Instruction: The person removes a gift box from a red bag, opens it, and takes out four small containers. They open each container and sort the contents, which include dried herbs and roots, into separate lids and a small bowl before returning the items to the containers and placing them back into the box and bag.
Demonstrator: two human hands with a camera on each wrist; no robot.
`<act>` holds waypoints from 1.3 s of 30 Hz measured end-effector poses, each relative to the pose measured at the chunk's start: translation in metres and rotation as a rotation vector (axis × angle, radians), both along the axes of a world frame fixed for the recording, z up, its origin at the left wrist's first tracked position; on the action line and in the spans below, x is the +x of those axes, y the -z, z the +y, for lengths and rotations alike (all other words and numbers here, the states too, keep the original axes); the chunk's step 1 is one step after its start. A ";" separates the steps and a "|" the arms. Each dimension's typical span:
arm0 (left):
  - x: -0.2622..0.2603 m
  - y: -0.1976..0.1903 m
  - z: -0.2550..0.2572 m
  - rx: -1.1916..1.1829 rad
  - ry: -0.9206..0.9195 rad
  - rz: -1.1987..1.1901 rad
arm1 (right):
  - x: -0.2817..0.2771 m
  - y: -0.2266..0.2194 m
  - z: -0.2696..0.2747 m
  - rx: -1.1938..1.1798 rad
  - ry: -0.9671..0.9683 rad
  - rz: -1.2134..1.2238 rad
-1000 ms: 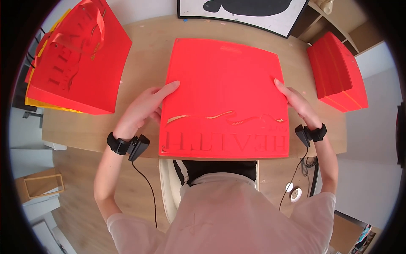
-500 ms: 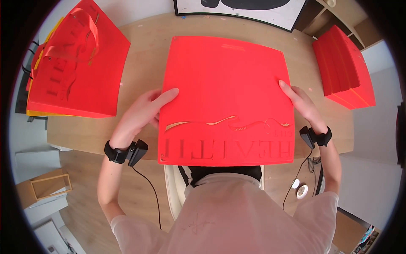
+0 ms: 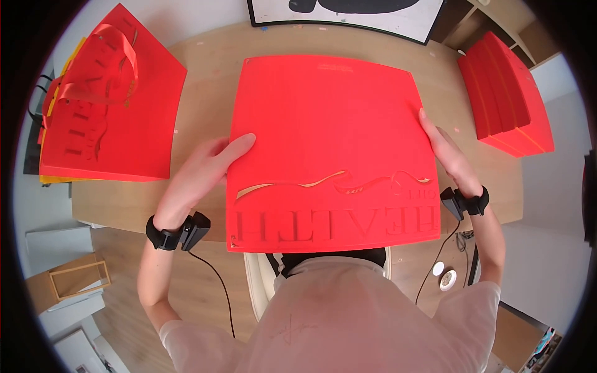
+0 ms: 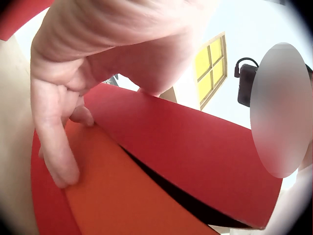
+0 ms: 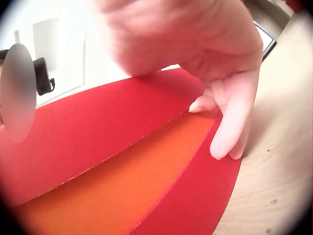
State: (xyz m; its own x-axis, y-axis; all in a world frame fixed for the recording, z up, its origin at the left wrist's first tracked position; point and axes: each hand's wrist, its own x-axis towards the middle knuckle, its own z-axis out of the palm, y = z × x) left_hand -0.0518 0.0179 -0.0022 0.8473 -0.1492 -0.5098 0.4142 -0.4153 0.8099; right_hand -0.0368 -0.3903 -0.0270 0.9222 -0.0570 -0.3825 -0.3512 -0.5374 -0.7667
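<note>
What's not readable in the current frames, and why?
Head: contents of the red box, hidden by its cover.
Head: most fingers of the left hand and right hand, behind the box.
Head: small print by the box's far edge, too small.
Head: top of the framed picture, cut off by the image edge.
Left wrist: inside the box's gap, too dark.
</note>
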 end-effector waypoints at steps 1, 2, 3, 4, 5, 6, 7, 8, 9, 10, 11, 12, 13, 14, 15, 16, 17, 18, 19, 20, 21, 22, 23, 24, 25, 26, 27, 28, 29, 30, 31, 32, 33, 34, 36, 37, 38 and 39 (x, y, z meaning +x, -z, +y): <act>-0.001 0.002 0.000 -0.012 -0.016 -0.032 | 0.000 0.003 -0.001 0.029 0.004 -0.011; -0.001 0.003 0.000 -0.028 -0.011 -0.028 | 0.000 0.002 0.000 0.025 -0.002 -0.011; -0.001 0.003 0.001 -0.043 -0.006 -0.024 | -0.001 0.000 0.001 0.020 -0.008 -0.010; -0.001 0.004 0.002 -0.058 -0.001 -0.021 | -0.002 -0.001 0.002 0.017 -0.014 -0.010; -0.001 0.003 0.001 -0.058 0.006 -0.030 | -0.002 -0.003 0.003 0.041 -0.014 -0.004; -0.002 0.001 0.000 -0.057 0.014 -0.038 | -0.003 -0.004 0.004 0.066 -0.014 0.003; -0.003 0.000 0.000 -0.056 0.021 -0.048 | -0.002 -0.005 0.005 0.091 -0.015 0.009; 0.000 -0.001 -0.002 -0.051 0.007 -0.025 | 0.001 -0.004 0.003 0.114 -0.024 0.010; 0.000 -0.001 -0.002 -0.047 -0.007 -0.003 | 0.003 0.000 -0.001 0.135 -0.032 0.011; 0.000 -0.001 -0.002 -0.043 -0.020 0.019 | 0.004 0.003 -0.003 0.156 -0.039 0.011; 0.001 -0.004 -0.003 -0.031 -0.018 0.049 | 0.004 0.005 -0.005 0.164 -0.028 0.007; 0.002 -0.009 -0.003 -0.018 -0.017 0.080 | 0.005 0.006 -0.005 0.173 -0.016 0.004; 0.002 -0.012 -0.004 -0.006 -0.015 0.114 | 0.004 0.007 -0.005 0.181 -0.004 0.003; 0.003 -0.005 0.000 -0.086 -0.038 0.088 | 0.002 0.007 -0.005 0.195 -0.014 -0.075; 0.003 0.008 0.006 -0.167 -0.061 0.061 | -0.003 0.006 -0.003 0.209 -0.023 -0.154; 0.003 0.009 0.005 -0.247 -0.083 0.033 | -0.003 0.003 -0.003 0.244 -0.019 -0.156; 0.000 0.007 0.001 -0.253 -0.104 0.002 | -0.004 0.000 -0.004 0.279 -0.014 -0.158; -0.004 0.002 -0.005 -0.259 -0.121 -0.035 | 0.003 -0.006 -0.005 0.334 0.005 -0.086; -0.006 -0.004 -0.010 -0.266 -0.137 -0.072 | 0.009 -0.010 -0.006 0.390 0.025 -0.015; -0.005 -0.003 -0.009 -0.212 -0.118 -0.129 | 0.013 -0.012 -0.010 0.402 0.018 0.003; -0.003 0.000 -0.005 -0.159 -0.100 -0.187 | 0.017 -0.013 -0.013 0.413 0.009 0.021; 0.001 0.002 -0.001 -0.107 -0.083 -0.244 | 0.021 -0.015 -0.015 0.423 0.000 0.040; 0.002 0.004 0.001 -0.168 -0.092 -0.205 | 0.016 -0.026 -0.008 0.389 -0.044 0.004; 0.002 0.005 0.004 -0.228 -0.100 -0.163 | 0.007 -0.043 0.001 0.356 -0.086 -0.031; 0.002 0.007 0.007 -0.289 -0.109 -0.124 | 0.007 -0.056 0.007 0.300 -0.071 -0.027; 0.003 0.010 0.011 -0.353 -0.145 -0.109 | 0.006 -0.069 0.014 0.245 -0.056 -0.022; 0.005 0.015 0.016 -0.417 -0.181 -0.096 | 0.013 -0.078 0.017 0.169 0.016 0.021; 0.007 0.021 0.023 -0.481 -0.218 -0.083 | 0.018 -0.083 0.019 0.093 0.088 0.064; 0.010 0.038 0.037 -0.484 -0.172 -0.206 | 0.021 -0.079 0.007 0.136 -0.122 -0.058; 0.014 0.062 0.059 -0.487 -0.127 -0.327 | 0.023 -0.071 -0.014 0.174 -0.332 -0.180; 0.019 0.065 0.062 -0.459 -0.092 -0.405 | 0.028 -0.065 -0.027 0.153 -0.459 -0.256; 0.022 0.062 0.060 -0.430 -0.061 -0.484 | 0.033 -0.060 -0.039 0.137 -0.578 -0.339; 0.034 0.057 0.054 -0.369 -0.039 -0.521 | 0.043 -0.057 -0.047 0.065 -0.612 -0.378; 0.049 0.053 0.050 -0.431 0.000 -0.539 | 0.051 -0.057 -0.050 -0.008 -0.645 -0.418; 0.082 0.052 0.046 -0.678 0.100 -0.548 | 0.069 -0.069 -0.042 0.433 -0.417 -0.102; 0.095 0.052 0.045 -0.861 0.163 -0.538 | 0.104 -0.071 -0.057 0.539 -0.489 0.119; 0.101 0.050 0.041 -0.819 0.129 -0.550 | 0.114 -0.071 -0.053 0.399 -0.476 0.147; 0.107 0.045 0.036 -0.777 0.098 -0.563 | 0.123 -0.071 -0.049 0.262 -0.467 0.182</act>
State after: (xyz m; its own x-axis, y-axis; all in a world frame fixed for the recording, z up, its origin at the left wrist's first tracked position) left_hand 0.0554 0.0542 -0.0474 0.9032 -0.3568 0.2387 -0.1273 0.3084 0.9427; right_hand 0.0862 -0.4397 0.0442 0.7447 0.4596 -0.4840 -0.2609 -0.4670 -0.8449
